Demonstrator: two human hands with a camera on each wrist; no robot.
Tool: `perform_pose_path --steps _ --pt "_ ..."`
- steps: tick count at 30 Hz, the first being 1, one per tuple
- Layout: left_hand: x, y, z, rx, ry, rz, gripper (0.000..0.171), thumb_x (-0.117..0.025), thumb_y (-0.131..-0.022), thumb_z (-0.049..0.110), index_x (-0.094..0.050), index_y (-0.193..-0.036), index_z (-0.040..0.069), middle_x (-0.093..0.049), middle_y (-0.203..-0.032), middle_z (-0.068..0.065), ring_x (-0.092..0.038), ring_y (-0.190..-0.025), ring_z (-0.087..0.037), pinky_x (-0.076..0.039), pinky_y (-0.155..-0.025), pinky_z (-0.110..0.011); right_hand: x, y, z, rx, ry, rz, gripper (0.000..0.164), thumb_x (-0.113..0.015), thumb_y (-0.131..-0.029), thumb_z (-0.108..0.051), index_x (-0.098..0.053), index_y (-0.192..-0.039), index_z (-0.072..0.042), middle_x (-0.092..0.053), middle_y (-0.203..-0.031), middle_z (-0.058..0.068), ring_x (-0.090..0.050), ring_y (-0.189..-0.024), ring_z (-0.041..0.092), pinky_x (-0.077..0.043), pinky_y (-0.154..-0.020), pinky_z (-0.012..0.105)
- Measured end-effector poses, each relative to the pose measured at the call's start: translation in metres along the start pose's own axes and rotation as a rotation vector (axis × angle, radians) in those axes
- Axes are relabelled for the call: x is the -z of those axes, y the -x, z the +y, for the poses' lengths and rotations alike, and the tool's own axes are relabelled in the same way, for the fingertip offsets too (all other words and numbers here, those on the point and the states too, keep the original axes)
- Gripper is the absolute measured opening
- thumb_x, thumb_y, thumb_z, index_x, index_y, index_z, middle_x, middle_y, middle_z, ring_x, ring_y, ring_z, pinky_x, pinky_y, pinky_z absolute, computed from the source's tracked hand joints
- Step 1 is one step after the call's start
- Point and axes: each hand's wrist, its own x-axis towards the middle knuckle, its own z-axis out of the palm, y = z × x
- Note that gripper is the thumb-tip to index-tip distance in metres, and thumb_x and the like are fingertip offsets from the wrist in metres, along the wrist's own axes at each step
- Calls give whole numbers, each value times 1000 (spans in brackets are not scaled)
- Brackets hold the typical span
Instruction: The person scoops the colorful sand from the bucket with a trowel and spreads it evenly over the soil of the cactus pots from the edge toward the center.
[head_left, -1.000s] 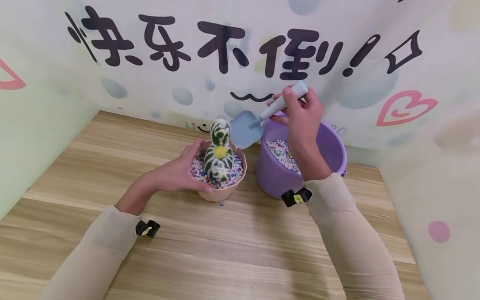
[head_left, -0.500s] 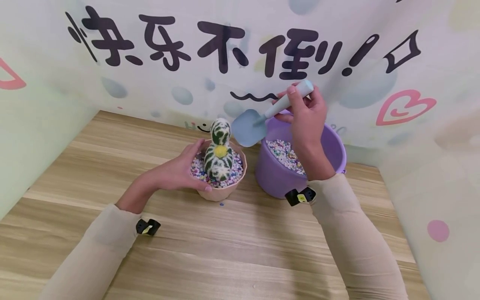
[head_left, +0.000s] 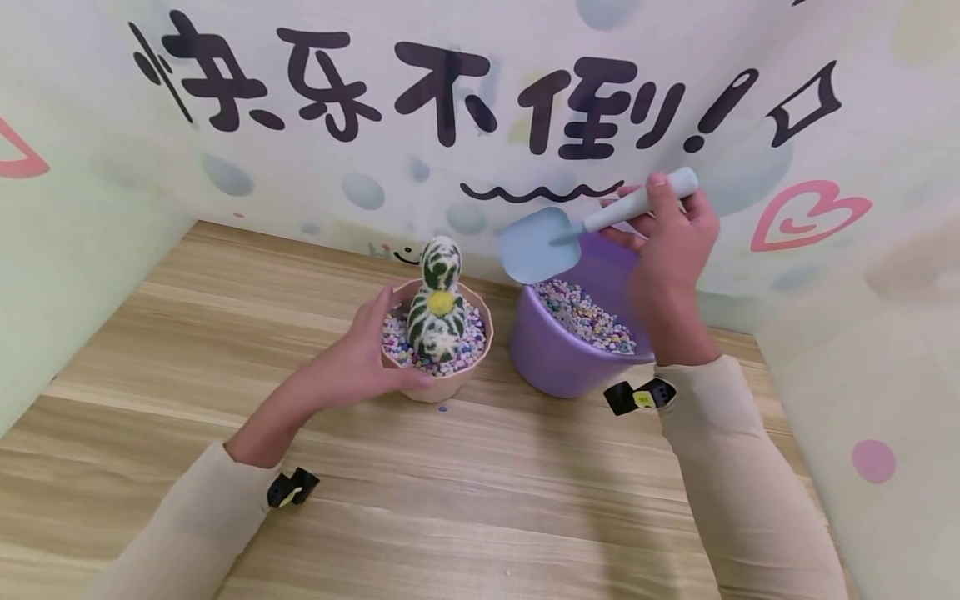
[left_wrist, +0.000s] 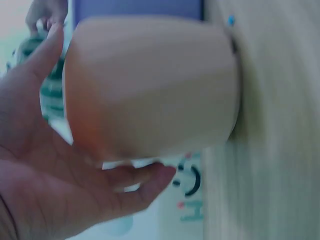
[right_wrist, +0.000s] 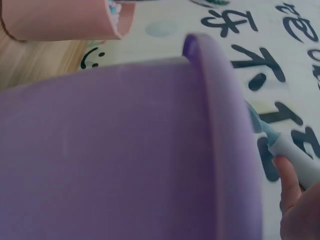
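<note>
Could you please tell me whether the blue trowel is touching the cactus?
Apart. The head view shows it: part of the printed wall is visible between the trowel and the cactus.

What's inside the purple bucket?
The bucket holds small multicoloured stones. In the head view, the right hand covers part of its right side; how deep the stones go is hidden.

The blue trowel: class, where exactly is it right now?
In the head view, the trowel is in the person's right hand, its blade beside the purple bucket, right of the cactus.
</note>
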Motion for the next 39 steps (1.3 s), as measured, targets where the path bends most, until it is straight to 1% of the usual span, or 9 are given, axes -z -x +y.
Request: perform_pose_path --steps 3,7,14,21,25,28,33,35,39 --pt "-10 1 7 81 12 57 132 -84 -69 51 9 -156 17 -8 -158 -20 -27 -140 -41 -30 -110 -59 9 -5 -3 -29 -41 83 20 -66 -93 -18 -58 -102 -1 -67 -91 20 -72 -81 34 -59 -61 40" --pt "-16 -1 11 92 34 106 128 -85 -68 51 3 -156 20 -12 -157 -16 -35 -135 -39 -35 -108 -58 20 -11 -5 -59 -66 163 20 -66 -93 -19 -58 -100 -2 -67 -88 18 -72 -80 33 -59 -61 40" --pt "-13 -4 10 94 48 71 129 -87 -66 49 1 -155 16 -16 -153 -20 -35 -134 -39 -34 -108 -58 34 -17 -1 -48 -36 251 20 -66 -93 -21 -59 -103 -5 -68 -93 16 -72 -80 31 -59 -61 37" --pt "-9 -10 4 67 53 38 131 -90 -65 39 1 -155 12 -16 -154 -23 -28 -138 -40 -31 -110 -59 42 -20 7 -11 56 227 21 -65 -93 -21 -61 -108 -7 -67 -96 15 -72 -83 30 -59 -65 36" --pt "-6 -14 2 15 79 25 125 -91 -65 33 -5 -155 14 -19 -156 -15 -24 -139 -37 -28 -111 -59 45 -21 11 -12 89 201 21 -66 -93 -22 -61 -107 -7 -68 -96 14 -72 -83 30 -59 -66 36" --pt "-3 -16 1 -17 83 13 122 -91 -64 29 -10 -154 16 -23 -155 -11 -25 -139 -35 -27 -112 -59 46 -22 14 -11 100 171 19 -66 -93 -20 -61 -104 -6 -67 -94 14 -71 -82 29 -60 -66 35" --pt "3 -19 -1 -29 73 -21 122 -91 -64 29 -10 -154 16 -25 -152 -15 -29 -136 -36 -29 -111 -59 46 -23 22 -8 134 143 16 -66 -93 -17 -61 -101 -4 -68 -89 13 -71 -79 28 -59 -60 32" --pt "5 -20 -3 -38 80 -35 123 -91 -64 30 -9 -155 16 -25 -151 -17 -29 -136 -36 -28 -111 -59 44 -23 24 -2 170 135 17 -66 -93 -18 -61 -101 -4 -67 -89 12 -71 -79 28 -59 -59 30" --pt "7 -22 -6 -34 102 -67 126 -91 -65 30 -4 -156 16 -16 -155 -19 -25 -140 -37 -24 -113 -59 45 -21 26 33 252 108 15 -66 -93 -18 -62 -100 -6 -67 -90 11 -71 -81 26 -58 -58 27"
